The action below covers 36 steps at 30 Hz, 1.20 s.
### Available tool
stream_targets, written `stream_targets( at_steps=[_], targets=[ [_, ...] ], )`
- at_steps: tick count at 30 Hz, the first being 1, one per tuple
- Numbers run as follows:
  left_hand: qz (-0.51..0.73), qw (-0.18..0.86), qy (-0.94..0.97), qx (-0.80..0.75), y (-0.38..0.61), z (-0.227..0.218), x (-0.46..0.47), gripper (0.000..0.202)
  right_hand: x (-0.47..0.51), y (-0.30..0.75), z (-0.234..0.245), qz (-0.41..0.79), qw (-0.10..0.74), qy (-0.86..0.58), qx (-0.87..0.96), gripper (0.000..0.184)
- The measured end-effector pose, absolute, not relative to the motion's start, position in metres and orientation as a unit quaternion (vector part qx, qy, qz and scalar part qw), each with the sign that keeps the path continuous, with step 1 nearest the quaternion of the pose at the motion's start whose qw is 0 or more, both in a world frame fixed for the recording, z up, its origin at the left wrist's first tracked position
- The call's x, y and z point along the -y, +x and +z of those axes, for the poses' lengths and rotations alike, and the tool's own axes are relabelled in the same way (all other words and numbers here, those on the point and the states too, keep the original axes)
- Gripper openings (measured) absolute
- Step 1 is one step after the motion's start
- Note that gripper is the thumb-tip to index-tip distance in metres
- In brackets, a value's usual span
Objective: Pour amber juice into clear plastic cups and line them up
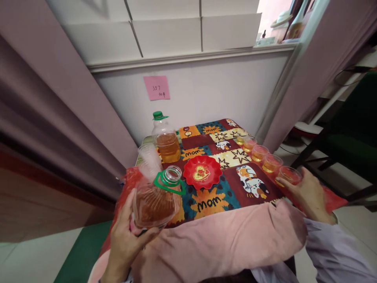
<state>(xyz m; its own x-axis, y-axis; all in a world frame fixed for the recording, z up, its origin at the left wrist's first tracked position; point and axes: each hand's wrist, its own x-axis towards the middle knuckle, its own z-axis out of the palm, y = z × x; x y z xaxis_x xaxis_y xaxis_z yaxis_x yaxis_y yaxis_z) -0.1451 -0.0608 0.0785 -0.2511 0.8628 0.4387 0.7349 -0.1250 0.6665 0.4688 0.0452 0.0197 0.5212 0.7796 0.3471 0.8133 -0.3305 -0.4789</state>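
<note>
A pink note (157, 88) stuck to the white wall (212, 92) carries the handwritten number "357", with smaller characters beneath it too unclear to read. On the patterned worktop cover (196, 142), the word "MOM" can be read on three orange bursts: near edge, middle and far end. The red dish (216, 173) bears markings too small to make out

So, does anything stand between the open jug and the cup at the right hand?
Yes, the red plate lies on the table between the jug and that cup, though it looks low enough to clear.
</note>
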Motion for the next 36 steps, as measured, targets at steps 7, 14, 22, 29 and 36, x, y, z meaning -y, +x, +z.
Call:
stream_targets(
  at_steps=[7, 14, 22, 29, 36],
  targets=[
    [0.439, 0.061, 0.644, -0.624, -0.147, 0.078, 0.066, 0.128, -0.037, 0.391, 0.071, -0.112, 0.488, -0.688, 0.525, 0.062],
    [0.439, -0.013, 0.671, -0.597, -0.147, 0.070, 0.074, 0.130, -0.067, 0.243, 0.123, 0.068, 0.560, -0.381, 0.733, 0.011],
    [0.438, -0.041, 0.677, -0.590, -0.146, 0.069, 0.074, 0.132, -0.137, 0.102, 0.129, 0.182, 0.402, -0.236, 0.866, 0.005],
    [0.440, -0.012, 0.668, -0.600, -0.149, 0.069, 0.079, 0.131, -0.158, 0.034, 0.151, 0.122, 0.215, -0.189, 0.950, 0.039],
    [0.455, 0.031, 0.644, -0.614, -0.153, 0.068, 0.082, 0.139, -0.152, 0.019, 0.161, 0.054, 0.105, -0.207, 0.971, 0.026]
  ],
)
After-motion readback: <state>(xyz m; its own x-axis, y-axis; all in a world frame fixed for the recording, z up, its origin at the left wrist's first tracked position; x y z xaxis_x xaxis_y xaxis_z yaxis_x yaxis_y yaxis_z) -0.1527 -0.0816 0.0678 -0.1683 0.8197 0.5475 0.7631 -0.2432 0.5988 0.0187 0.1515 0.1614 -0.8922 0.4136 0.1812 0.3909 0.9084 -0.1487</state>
